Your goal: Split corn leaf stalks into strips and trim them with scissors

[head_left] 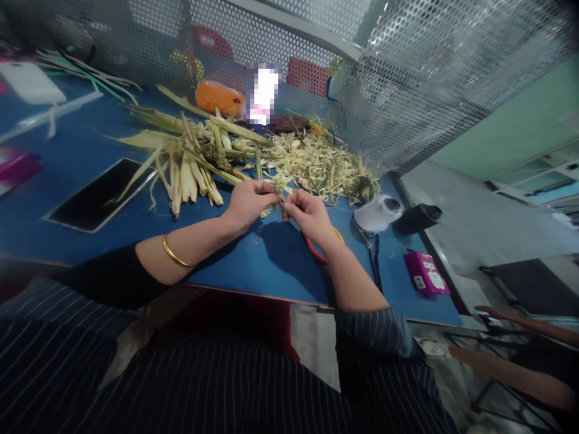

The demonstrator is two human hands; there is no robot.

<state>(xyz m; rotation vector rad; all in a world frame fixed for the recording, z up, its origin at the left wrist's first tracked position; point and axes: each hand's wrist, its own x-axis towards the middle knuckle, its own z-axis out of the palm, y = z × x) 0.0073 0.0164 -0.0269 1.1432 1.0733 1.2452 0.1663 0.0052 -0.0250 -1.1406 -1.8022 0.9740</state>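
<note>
Over the blue table, my left hand [250,205] pinches a small bundle of pale green corn husk [279,183] between thumb and fingers. Right beside it, my right hand [309,216] has its fingertips closed near the bundle's lower end; what sits in them is too small to make out. Below the right wrist lies a red and yellow ring-shaped handle [315,248], partly hidden by the forearm. Behind my hands, whole corn husks [187,175] are piled on the left and a heap of husk scraps [323,166] on the right.
A white thread spool [378,213] and a black spool [417,219] stand at the right, with a purple packet [427,274] nearer the edge. A dark flat panel [97,199] is at left. Perforated metal mesh [298,36] rises behind. Another person's arm [511,367] shows at lower right.
</note>
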